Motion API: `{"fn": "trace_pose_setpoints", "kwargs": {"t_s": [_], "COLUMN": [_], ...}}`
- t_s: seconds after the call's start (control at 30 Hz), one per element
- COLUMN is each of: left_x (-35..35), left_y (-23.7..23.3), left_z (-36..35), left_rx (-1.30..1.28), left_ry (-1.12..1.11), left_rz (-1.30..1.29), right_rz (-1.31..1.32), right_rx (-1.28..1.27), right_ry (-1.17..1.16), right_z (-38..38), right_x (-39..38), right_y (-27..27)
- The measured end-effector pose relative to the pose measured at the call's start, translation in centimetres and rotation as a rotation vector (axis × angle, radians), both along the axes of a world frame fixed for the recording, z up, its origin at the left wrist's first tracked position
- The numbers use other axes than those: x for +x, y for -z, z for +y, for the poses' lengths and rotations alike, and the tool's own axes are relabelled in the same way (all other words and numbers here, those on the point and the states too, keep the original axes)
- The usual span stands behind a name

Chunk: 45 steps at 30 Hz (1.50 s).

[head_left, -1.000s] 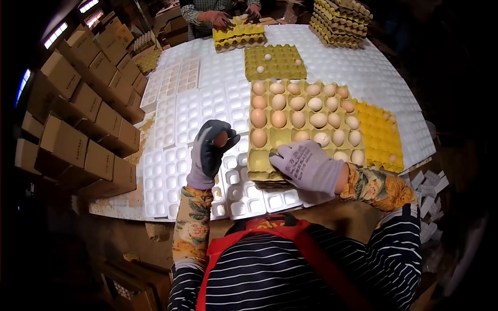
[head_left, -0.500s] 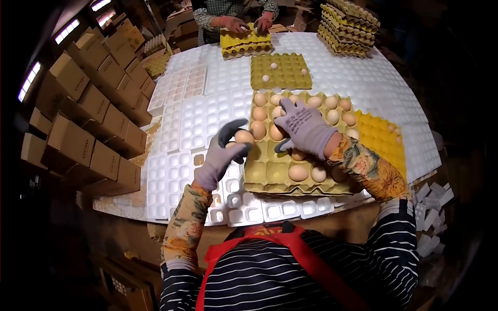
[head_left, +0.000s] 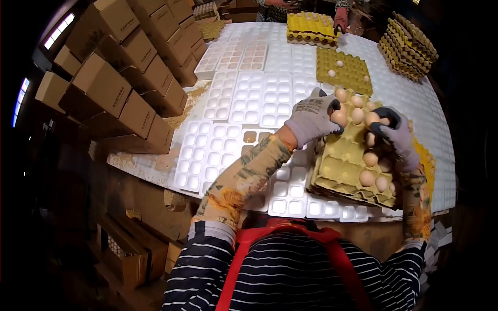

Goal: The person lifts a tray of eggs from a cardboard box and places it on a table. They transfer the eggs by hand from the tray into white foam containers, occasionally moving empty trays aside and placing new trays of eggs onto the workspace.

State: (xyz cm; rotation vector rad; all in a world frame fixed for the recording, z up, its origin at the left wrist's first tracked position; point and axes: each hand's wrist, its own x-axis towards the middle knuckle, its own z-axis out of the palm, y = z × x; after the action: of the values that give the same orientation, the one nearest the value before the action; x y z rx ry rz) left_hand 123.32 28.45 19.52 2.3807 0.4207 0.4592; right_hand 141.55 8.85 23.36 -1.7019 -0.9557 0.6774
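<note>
My left hand [head_left: 314,116], in a grey-palmed work glove, has its thumb and fingers around an egg [head_left: 339,118] at the left side of a pulp egg tray [head_left: 337,165]. My right hand [head_left: 398,133], gloved alike, curls over the tray's right part and grips an egg [head_left: 372,119]; a second egg [head_left: 384,122] shows against its fingers. Other eggs sit in the tray's far cups, and a few, such as a brown egg [head_left: 367,178], lie near its front right. The left front cups hold no eggs. The tray rests on other trays.
White moulded trays [head_left: 223,147] cover the table. Beyond stand an olive tray [head_left: 345,67] with a few eggs, yellow trays [head_left: 311,28] beside a co-worker's gloved hand [head_left: 341,19], and a tall tray stack [head_left: 408,46]. Cardboard boxes [head_left: 104,88] are piled at left; a yellow tray [head_left: 424,160] lies right.
The view has swung left, so the table appears farther right. My left hand has come from beside the tray to its left cups. Eggs have left some middle cups. The co-worker's hands have moved apart.
</note>
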Motion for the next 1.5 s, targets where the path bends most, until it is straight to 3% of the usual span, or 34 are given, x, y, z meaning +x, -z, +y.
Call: {"fn": "trace_pose_setpoints", "kwargs": {"t_s": [0.1,0.13,0.17,0.2,0.23,0.3,0.4,0.47,0.53,0.63,0.73,0.77,0.87,0.93,0.97,1.0,1.07,1.13,1.2,1.3,1.33,1.4,1.47,1.5], "left_x": [-8.1,-12.1,-15.7,-19.2,-22.7,-26.9,-27.2,-26.6,-26.3,-26.8,-25.6,-24.8,-23.7,-23.7,-23.9,-24.8,-25.7,-25.3,-24.0,-19.7,-18.3,-16.8,-15.2,-14.3], "left_y": [5.3,7.0,11.1,14.8,16.3,20.2,20.9,22.4,23.4,24.1,22.7,21.6,24.0,24.6,24.4,24.2,22.6,22.8,22.8,23.6,23.5,24.3,22.8,21.0], "left_z": [5.0,7.3,10.5,13.5,16.9,22.8,27.7,29.5,30.7,31.4,29.9,28.4,27.4,28.2,28.7,29.1,28.3,26.7,23.0,20.6,20.4,19.5,18.0,17.2], "left_rx": [-0.288,-0.283,-0.329,-0.392,-0.204,-0.127,0.037,0.019,0.002,-0.132,-0.046,-0.033,0.024,-0.158,-0.315,-1.039,-1.304,-1.76,-1.49,-0.291,-0.148,0.177,0.265,0.18], "left_ry": [-0.116,-0.2,-0.317,-0.492,-0.642,-0.767,-0.706,-0.615,-0.523,-0.454,-0.326,-0.26,-0.116,-0.225,-0.265,-0.332,-0.21,-0.14,-0.192,-0.09,-0.022,-0.038,-0.132,-0.124], "left_rz": [-0.274,-0.219,-0.193,-0.19,0.04,0.11,0.277,0.316,0.352,0.122,-0.146,-0.091,0.043,-0.009,-0.102,0.004,-0.144,-0.159,-0.212,-0.247,-0.216,-0.043,-0.076,-0.128], "right_rz": [0.016,-0.037,-0.005,-0.086,-0.285,-0.277,-0.258,-0.498,-0.571,-0.534,-0.703,-0.704,-0.603,-0.438,-0.52,-0.511,-0.837,-0.869,-0.803,-0.516,-0.42,-0.606,-0.782,-0.815], "right_rx": [0.113,0.229,0.166,0.138,0.083,0.012,-0.278,-0.51,-0.6,-0.607,-0.573,-0.515,-0.42,-0.158,-0.206,-0.207,0.03,-0.034,0.045,0.179,0.228,0.412,0.353,0.414], "right_ry": [0.003,-0.032,-0.028,-0.203,-0.353,-0.364,-0.176,-0.132,-0.165,-0.077,-0.05,-0.068,0.021,0.251,0.241,0.245,0.163,0.142,0.272,0.325,0.302,0.122,-0.036,0.014], "right_z": [-1.4,-1.0,0.2,2.1,5.2,12.3,24.5,31.9,36.5,36.1,34.5,34.6,34.3,33.6,33.7,34.0,34.4,33.7,32.5,29.3,27.5,23.2,16.8,13.0], "right_x": [-7.8,-10.0,-14.0,-16.5,-19.1,-22.7,-25.8,-26.5,-26.5,-25.3,-24.9,-24.6,-23.2,-22.2,-22.6,-22.5,-21.4,-20.8,-20.6,-21.8,-22.4,-22.6,-19.8,-17.2], "right_y": [-2.6,-1.1,-0.7,0.7,1.6,6.7,13.8,18.2,20.8,23.0,24.7,25.1,25.4,26.3,25.7,26.5,29.3,30.8,29.8,24.0,21.4,17.6,11.0,9.2]}}
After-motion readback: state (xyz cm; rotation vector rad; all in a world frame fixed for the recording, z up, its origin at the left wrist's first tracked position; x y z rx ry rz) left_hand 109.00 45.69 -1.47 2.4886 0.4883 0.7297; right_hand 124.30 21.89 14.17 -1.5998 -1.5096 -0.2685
